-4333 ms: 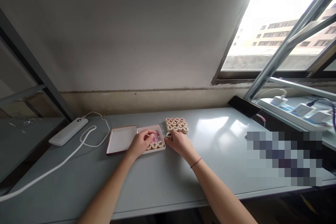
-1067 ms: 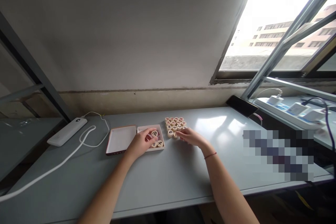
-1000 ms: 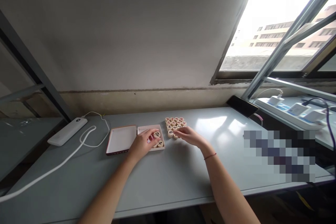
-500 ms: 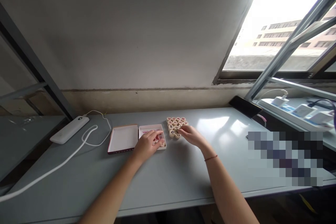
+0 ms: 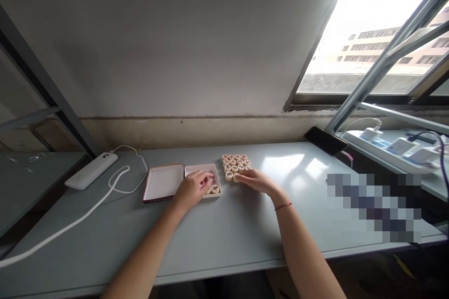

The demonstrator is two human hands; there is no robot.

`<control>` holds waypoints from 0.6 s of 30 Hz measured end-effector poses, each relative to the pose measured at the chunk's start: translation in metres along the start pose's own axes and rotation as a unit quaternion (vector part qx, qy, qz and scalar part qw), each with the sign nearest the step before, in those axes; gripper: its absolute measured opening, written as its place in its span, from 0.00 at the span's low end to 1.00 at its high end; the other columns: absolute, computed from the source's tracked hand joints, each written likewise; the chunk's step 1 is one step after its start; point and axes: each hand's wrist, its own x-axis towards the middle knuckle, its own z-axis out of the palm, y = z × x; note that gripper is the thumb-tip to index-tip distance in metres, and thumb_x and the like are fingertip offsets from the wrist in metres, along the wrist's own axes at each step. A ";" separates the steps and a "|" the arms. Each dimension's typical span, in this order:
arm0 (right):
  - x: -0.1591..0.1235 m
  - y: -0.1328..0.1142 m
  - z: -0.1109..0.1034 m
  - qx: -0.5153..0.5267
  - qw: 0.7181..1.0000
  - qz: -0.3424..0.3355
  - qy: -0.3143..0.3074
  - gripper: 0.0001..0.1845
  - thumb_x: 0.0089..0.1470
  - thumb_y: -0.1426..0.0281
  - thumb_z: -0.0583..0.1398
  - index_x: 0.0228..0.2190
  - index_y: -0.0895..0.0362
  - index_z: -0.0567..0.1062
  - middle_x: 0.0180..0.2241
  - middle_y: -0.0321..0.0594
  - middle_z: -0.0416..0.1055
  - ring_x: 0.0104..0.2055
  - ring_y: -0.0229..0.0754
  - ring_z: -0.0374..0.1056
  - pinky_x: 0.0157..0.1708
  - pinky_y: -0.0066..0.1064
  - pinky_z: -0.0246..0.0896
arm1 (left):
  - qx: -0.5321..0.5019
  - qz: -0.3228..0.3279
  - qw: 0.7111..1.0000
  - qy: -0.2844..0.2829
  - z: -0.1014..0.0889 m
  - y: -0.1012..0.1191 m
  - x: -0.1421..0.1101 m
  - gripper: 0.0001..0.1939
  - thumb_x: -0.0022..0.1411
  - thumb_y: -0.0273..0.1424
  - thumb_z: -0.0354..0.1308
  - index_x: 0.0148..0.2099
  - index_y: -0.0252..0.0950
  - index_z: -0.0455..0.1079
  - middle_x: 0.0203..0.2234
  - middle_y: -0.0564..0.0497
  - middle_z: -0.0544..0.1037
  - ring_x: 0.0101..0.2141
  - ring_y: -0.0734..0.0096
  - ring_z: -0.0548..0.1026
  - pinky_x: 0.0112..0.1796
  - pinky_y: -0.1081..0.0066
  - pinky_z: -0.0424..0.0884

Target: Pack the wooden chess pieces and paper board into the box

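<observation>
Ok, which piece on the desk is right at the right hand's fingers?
The right-hand piece of the nearest row, partly covered by the right hand; its row-mate on the left shows its whole black-marked face.

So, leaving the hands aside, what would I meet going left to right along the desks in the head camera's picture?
White power bank → open, white-lined lid → shallow white box → cluster of round marked pieces → black phone-like slab → white power strip.
</observation>
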 end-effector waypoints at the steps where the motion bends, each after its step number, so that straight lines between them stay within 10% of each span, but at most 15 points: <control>1: 0.000 0.000 0.001 -0.008 1.000 -0.006 -0.002 0.22 0.47 0.52 0.57 0.19 0.55 0.58 0.17 0.29 0.50 0.21 0.32 0.43 0.21 0.26 0.38 | 0.002 -0.001 1.000 0.000 0.000 0.000 0.000 0.13 0.63 0.33 0.49 0.44 0.40 0.73 0.39 0.50 0.78 0.35 0.68 0.74 0.41 0.69 0.68; 10: 0.002 -0.003 0.009 -0.120 0.992 -0.002 0.046 0.15 0.48 0.64 0.56 0.18 0.55 0.56 0.18 0.33 0.59 0.22 0.34 0.50 0.22 0.28 0.43 | 0.034 0.009 0.999 -0.017 -0.001 -0.003 0.001 0.14 0.65 0.37 0.48 0.43 0.40 0.73 0.38 0.48 0.78 0.40 0.65 0.74 0.44 0.66 0.66; 18: -0.007 -0.024 0.003 0.012 0.996 -0.067 -0.053 0.10 0.48 0.63 0.59 0.26 0.57 0.66 0.19 0.29 0.56 0.22 0.32 0.50 0.21 0.25 0.44 | 0.105 0.014 0.991 -0.087 -0.002 -0.012 -0.005 0.23 0.53 0.50 0.59 0.44 0.41 0.74 0.42 0.46 0.76 0.46 0.55 0.69 0.49 0.57 0.60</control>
